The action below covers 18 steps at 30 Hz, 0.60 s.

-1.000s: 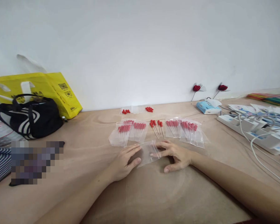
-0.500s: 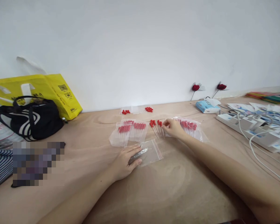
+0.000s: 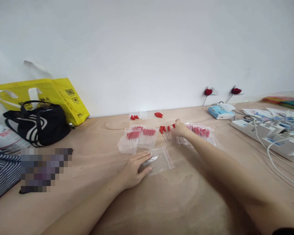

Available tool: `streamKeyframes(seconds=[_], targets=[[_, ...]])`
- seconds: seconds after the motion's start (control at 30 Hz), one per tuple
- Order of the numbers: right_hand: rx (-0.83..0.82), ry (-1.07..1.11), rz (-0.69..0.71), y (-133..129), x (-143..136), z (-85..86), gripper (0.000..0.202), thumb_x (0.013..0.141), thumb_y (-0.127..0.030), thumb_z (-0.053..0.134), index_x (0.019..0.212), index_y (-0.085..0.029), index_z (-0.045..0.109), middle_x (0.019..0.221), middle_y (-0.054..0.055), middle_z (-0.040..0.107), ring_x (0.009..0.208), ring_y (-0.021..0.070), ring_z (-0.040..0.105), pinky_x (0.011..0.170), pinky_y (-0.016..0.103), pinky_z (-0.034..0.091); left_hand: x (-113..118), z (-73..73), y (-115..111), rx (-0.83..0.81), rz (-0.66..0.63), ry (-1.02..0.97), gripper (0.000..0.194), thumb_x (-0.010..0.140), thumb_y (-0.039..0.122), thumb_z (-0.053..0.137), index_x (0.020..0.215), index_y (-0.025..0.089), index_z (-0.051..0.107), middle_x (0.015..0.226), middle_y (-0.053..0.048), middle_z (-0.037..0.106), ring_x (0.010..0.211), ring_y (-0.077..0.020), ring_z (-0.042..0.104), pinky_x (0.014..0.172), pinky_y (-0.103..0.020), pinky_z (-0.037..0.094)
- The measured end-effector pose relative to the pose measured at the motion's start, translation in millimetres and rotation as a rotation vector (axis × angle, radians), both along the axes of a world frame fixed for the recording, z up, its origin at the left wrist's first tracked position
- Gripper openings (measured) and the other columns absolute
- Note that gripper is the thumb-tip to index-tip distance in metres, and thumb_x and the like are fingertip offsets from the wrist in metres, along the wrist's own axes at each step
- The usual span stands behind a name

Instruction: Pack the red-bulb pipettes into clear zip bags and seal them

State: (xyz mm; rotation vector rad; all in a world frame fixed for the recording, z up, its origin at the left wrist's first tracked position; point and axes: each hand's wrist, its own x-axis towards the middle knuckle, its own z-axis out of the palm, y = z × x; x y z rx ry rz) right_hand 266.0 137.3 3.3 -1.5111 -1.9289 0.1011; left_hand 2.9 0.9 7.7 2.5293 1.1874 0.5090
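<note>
Table [image 3: 191,199]. Left hand [image 3: 135,169] resting on zip bag [image 3: 160,161], thumb and fingers apart. Right hand [image 3: 182,129], fingers drawn together, apparently pinching red-bulbed dropper [image 3: 173,125]. Bag at 7 o'clock from right hand, long axis roughly 8-to-2, seal edge near 3; left hand nearer. Bag flat, clear, glossy. Dropper bulb bright red, stem blurred. Three loose droppers [image 3: 164,129] at 9 o'clock from right hand.

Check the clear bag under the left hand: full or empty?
Looks empty: only tabletop shows through the clear bag, though the left hand covers one end.
</note>
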Motion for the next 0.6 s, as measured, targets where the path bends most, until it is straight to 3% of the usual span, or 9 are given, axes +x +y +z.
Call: streamKeyframes(seconds=[0.07,0.13,0.27,0.43,0.6], targets=[[-0.042,0.099,-0.027,-13,9,7.7,0.035,0.071,-0.014,0.042,0.106,-0.012,0.038,0.055,0.0,0.051,0.05,0.0153,0.053,0.048,0.026,0.041,0,0.1,-1,-0.009,0.009,0.009,0.04,0.081,0.034,0.047,0.119,0.02,0.048,0.127,-0.006,0.047,0.119,-0.0211,0.04,0.099,-0.041,0.034],[-0.106,0.357,0.033,-30,15,10.9,0.039,0.074,-0.017,0.036,0.112,-0.015,0.031,0.059,-0.003,0.048,0.047,0.0121,0.051,0.045,0.024,0.041,0,-0.1,-1,-0.007,0.01,0.006,0.04,0.081,0.034,0.048,0.119,0.021,0.048,0.127,-0.005,0.047,0.119,-0.0211,0.04,0.099,-0.041,0.034],[-0.108,0.698,0.106,-65,11,-1.9,0.036,0.074,-0.023,0.038,0.108,-0.021,0.029,0.073,-0.003,0.046,0.043,0.008,0.047,0.04,0.023,0.041,0,-1.1,1,0.003,0.009,0.003,0.04,0.081,0.035,0.048,0.119,0.022,0.048,0.127,-0.005,0.047,0.118,-0.0213,0.041,0.099,-0.041,0.034],[-0.07,0.878,0.14,-88,-11,-21.7,0.029,0.075,-0.025,0.041,0.102,-0.022,0.03,0.075,-0.003,0.041,0.043,0.007,0.046,0.037,0.022,0.041,0,-0.4,0,-0.013,0.009,0.022,0.042,0.081,0.035,0.047,0.121,0.022,0.045,0.128,-0.005,0.046,0.118,-0.0214,0.041,0.099,-0.04,0.034],[-0.155,1.004,0.14,-96,-25,-20.0,0.033,0.072,-0.026,0.046,0.1,-0.024,0.029,0.077,-0.004,0.041,0.045,0.0071,0.049,0.038,0.022,0.043,2,5.7,-3,-0.062,0.046,0.015,0.046,0.083,0.035,0.045,0.125,0.021,0.036,0.127,-0.006,0.046,0.117,-0.0223,0.041,0.098,-0.041,0.034]])
